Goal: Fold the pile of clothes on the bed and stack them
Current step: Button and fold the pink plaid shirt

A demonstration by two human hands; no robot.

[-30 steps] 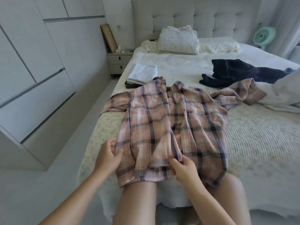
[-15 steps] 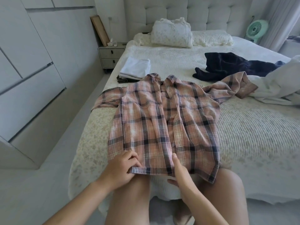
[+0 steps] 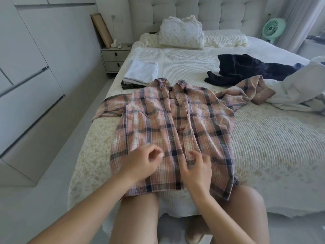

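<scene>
A pink and navy plaid shirt (image 3: 175, 120) lies front up and spread out on the bed (image 3: 272, 147), its hem at the near edge by my legs. Its left sleeve hangs toward the bed's left side, and its right sleeve reaches out to the right. My left hand (image 3: 144, 161) hovers over the lower left panel with loosely curled fingers and holds nothing. My right hand (image 3: 197, 166) is over the button placket near the hem, its fingers spread and slightly bent, touching the cloth. A folded stack topped by a white garment (image 3: 142, 71) sits at the far left of the bed.
A dark navy garment (image 3: 246, 69) and a crumpled white garment (image 3: 299, 90) lie unfolded at the right. Pillows (image 3: 181, 34) rest against the headboard. A nightstand (image 3: 115, 57) and a wardrobe (image 3: 26, 85) stand on the left, and a green fan (image 3: 273, 29) stands at the back right.
Both hands have let go of the shirt's hem and moved up over its lower front. The shirt's panels now lie flatter and closed.
</scene>
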